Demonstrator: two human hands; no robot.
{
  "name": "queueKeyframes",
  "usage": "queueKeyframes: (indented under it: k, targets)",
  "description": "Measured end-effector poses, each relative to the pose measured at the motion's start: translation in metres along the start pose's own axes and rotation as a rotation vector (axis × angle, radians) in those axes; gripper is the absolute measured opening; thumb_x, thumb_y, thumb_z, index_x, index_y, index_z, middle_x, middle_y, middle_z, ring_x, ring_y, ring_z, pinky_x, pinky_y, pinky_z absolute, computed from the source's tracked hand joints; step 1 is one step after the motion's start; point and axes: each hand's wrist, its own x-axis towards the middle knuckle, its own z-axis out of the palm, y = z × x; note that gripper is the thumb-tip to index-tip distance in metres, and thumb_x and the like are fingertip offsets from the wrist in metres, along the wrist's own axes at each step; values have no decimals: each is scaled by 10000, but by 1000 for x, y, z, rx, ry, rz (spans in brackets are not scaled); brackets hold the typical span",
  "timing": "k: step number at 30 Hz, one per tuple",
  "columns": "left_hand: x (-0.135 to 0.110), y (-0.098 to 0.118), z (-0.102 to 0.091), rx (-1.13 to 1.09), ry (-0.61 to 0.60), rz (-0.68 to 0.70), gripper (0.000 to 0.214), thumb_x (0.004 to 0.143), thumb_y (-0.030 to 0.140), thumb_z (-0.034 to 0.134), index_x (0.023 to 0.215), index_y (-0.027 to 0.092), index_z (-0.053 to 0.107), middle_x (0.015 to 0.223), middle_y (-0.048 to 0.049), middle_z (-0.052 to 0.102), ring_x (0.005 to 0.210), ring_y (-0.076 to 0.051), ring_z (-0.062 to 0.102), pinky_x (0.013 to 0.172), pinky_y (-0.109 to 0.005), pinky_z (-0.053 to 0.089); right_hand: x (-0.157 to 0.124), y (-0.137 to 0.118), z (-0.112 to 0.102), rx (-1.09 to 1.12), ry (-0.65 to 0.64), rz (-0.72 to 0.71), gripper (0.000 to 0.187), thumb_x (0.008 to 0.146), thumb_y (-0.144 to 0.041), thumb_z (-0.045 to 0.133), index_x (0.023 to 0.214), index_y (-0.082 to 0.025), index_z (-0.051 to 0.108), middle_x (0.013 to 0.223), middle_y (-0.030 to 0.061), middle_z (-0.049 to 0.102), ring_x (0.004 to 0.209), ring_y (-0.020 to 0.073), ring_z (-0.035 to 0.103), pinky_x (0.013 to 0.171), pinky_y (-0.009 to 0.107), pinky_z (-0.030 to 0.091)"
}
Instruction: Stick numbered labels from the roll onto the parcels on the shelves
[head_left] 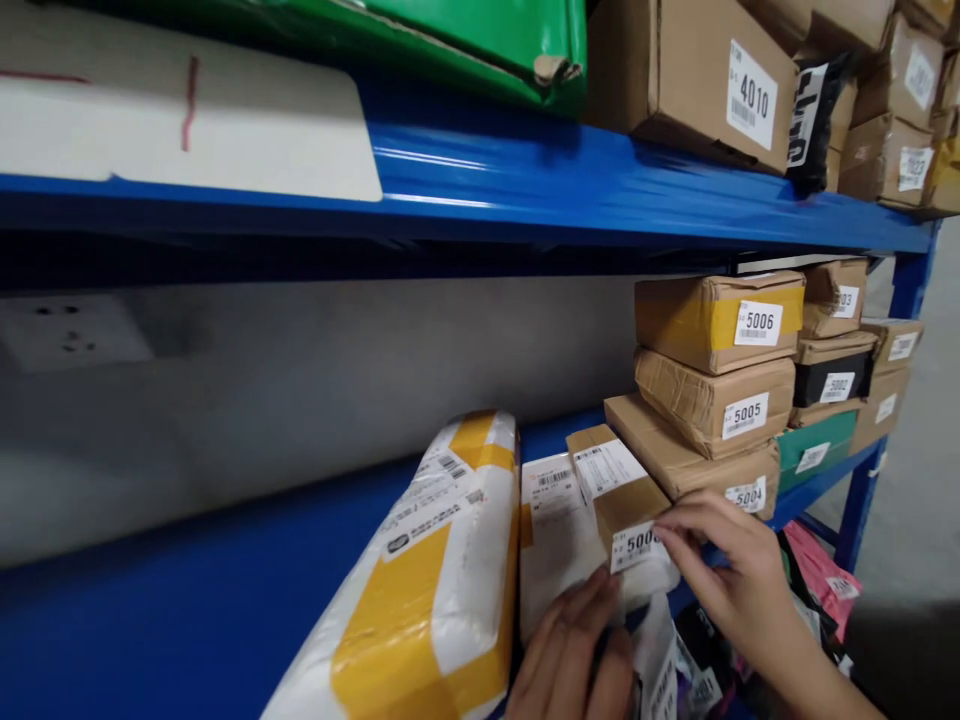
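Note:
A small brown cardboard box (630, 503) lies on the blue shelf, with a number label (634, 545) on its near end. My right hand (739, 575) pinches the right corner of that label between thumb and fingertips, covering its last digit. Beside the label's lower left corner, my left hand (574, 655) has its fingers curled; what they close on is hidden, though something dark shows beneath them. A flat white parcel (551, 540) lies left of the box, behind my left hand. Next to it stands a long white and yellow mailer (431, 580).
Labelled cartons are stacked at right, including a carton marked 5005 (712, 400). Overhead runs a blue shelf beam (525, 190) carrying a green box (480, 40) and a carton marked 4010 (705, 80). Lower right are several bags, one a pink bag (817, 570).

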Motion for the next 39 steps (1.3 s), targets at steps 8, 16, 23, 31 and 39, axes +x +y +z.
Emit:
queueKeyframes:
  k: [8,16,23,31,39]
  targets:
    - [9,0,-1,21,22,45,221,888,58,447,806,178,614,935,-109,749,956,-199,705,866,-334,566,-15,-6,17,-217,172,-12,218,908,-335,628,1093,-221,612,951,62,644,760,166,649,648,276,568]
    - [26,11,0,96,-100,-87,155,850,93,524,795,178,641,1271,-192,622,1120,-282,661,852,-395,583,-17,-12,17,-404,163,-39,393,916,-370,598,1265,-198,544,1187,159,572,1126,294,597,914,436,553]
    - [49,8,-11,-221,-413,-230,150,839,161,560,786,182,698,1548,-138,408,1131,-300,661,943,-455,564,-15,-13,30,-609,42,177,514,846,-216,619,1342,-132,515,1066,152,530,1015,330,586,828,447,543]
    - [53,8,-31,-449,-398,-258,221,834,117,503,671,181,637,1444,-156,512,1214,-259,606,1017,-396,517,-14,-23,46,-560,178,268,319,865,-324,586,1138,-159,582,1058,134,501,1020,312,497,870,441,481]
    - [62,5,-26,-506,-390,-384,214,831,154,526,639,189,613,1387,-137,550,1270,-270,567,1067,-427,483,-4,-20,42,-633,174,333,389,887,-72,375,1195,-145,601,984,151,570,963,299,538,812,412,451]
